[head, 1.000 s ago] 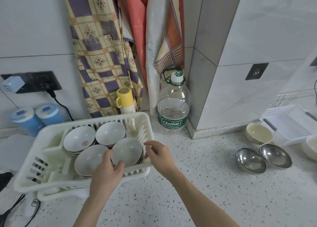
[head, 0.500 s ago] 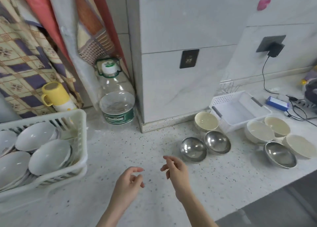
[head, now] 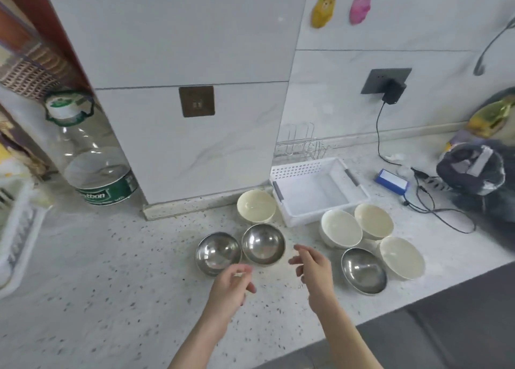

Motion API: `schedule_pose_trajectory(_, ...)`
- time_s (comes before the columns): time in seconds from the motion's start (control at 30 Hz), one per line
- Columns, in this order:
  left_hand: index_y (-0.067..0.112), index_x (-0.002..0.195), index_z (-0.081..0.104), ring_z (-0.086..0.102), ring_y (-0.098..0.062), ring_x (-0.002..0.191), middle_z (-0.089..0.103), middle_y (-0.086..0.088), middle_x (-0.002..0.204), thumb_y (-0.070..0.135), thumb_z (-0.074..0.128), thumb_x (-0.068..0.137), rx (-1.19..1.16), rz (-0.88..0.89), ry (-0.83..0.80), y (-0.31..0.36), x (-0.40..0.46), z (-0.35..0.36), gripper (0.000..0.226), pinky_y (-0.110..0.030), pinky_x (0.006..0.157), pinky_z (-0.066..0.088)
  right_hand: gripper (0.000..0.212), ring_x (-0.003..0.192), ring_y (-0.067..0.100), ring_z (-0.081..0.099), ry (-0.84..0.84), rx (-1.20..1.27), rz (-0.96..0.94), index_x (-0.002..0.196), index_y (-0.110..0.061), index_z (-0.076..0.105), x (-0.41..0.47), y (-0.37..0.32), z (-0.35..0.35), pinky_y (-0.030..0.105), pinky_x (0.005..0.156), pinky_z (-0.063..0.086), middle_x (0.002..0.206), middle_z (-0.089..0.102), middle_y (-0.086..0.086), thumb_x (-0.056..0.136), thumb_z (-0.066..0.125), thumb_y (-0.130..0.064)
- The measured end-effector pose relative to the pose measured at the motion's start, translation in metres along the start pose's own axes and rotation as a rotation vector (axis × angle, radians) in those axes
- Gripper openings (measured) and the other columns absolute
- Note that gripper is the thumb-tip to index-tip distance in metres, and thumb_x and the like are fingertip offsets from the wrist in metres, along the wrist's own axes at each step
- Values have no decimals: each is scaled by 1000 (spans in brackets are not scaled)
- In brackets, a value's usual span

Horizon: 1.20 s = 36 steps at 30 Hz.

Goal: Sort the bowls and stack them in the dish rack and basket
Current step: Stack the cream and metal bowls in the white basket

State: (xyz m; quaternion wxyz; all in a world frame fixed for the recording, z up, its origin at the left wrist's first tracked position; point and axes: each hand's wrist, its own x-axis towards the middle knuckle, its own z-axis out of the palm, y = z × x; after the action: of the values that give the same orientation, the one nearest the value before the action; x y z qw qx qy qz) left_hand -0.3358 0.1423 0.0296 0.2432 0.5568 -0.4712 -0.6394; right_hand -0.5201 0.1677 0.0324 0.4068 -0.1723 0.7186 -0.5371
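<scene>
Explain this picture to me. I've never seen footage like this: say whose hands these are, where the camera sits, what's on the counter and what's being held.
The camera is worn on a person's head, looking down at their own two bare hands. The left hand and right hand hover over the counter, fingers loosely curled, holding nothing. On the counter lie three steel bowls and four cream bowls, all loose. Behind them sits a white basket, nothing in it. A bottle stands at the left.

Three silver steel bowls [head: 263,243] and four cream bowls [head: 256,209] sit on a white, dark-speckled counter [head: 111,271]. A white perforated basket [head: 317,190], green-labelled clear bottle [head: 94,159] and yellow and pink wall hooks [head: 323,9] complete the scene.
</scene>
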Motion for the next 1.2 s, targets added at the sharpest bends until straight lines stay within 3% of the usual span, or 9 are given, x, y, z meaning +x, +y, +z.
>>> schedule_pose_trajectory(0.23,29,108,61,48,-4,55,71,4,84,29,53,97,173,-7,-211,5,26,73,13,-14,50,38,14,59,14,43,395,191,75,94,-11,68,22,22,-66,26,58,38,73,66,4,92,57,-19)
schedule_pose_trajectory(0.33,32,107,58,47,-4,55,72,5,89,33,53,96,225,-23,-257,6,40,94,12,-14,48,39,14,57,13,35,585,304,171,86,-7,63,27,32,-100,27,55,31,72,62,4,85,58,-20)
schedule_pose_trajectory(0.43,31,112,56,47,-5,57,72,5,93,37,54,94,225,-62,-233,9,54,113,19,-16,50,38,25,55,12,37,709,361,246,104,-8,63,33,43,-136,25,50,31,88,69,7,87,57,-25)
schedule_pose_trajectory(0.5,27,122,52,48,-6,60,71,3,97,38,53,94,212,-83,-207,13,66,128,30,-19,52,37,38,64,15,46,739,341,269,116,-8,60,42,48,-157,26,53,36,90,69,4,88,57,-32)
schedule_pose_trajectory(0.67,18,138,44,40,-10,56,69,-4,105,42,50,97,232,-153,-140,29,99,179,47,-21,46,30,51,76,23,54,648,217,299,130,-10,51,78,52,-194,32,60,38,84,69,-1,90,52,-42)
schedule_pose_trajectory(0.8,21,100,55,32,-10,47,70,-18,115,40,54,96,59,-258,-61,34,114,215,19,-19,38,18,45,66,24,57,471,88,261,123,-10,53,105,50,-224,35,66,40,78,73,5,92,50,-43)
schedule_pose_trajectory(0.97,21,88,56,47,-2,34,73,-11,91,24,52,98,60,-241,65,36,129,241,11,-17,34,23,15,49,14,57,259,-39,286,100,-7,56,128,46,-258,27,51,38,64,73,12,89,51,-15)
schedule_pose_trajectory(1.1,19,88,60,37,-8,34,76,-17,90,15,55,92,85,-268,80,36,133,247,7,-16,36,18,17,49,15,49,187,-77,293,95,-6,61,138,41,-278,26,50,35,63,73,14,87,49,-14)
schedule_pose_trajectory(1.2,14,86,62,47,-3,31,73,-17,79,7,55,91,49,-249,126,37,133,248,11,-16,34,18,20,45,14,42,187,-35,317,91,0,61,146,30,-292,26,47,32,64,72,18,84,48,-13)
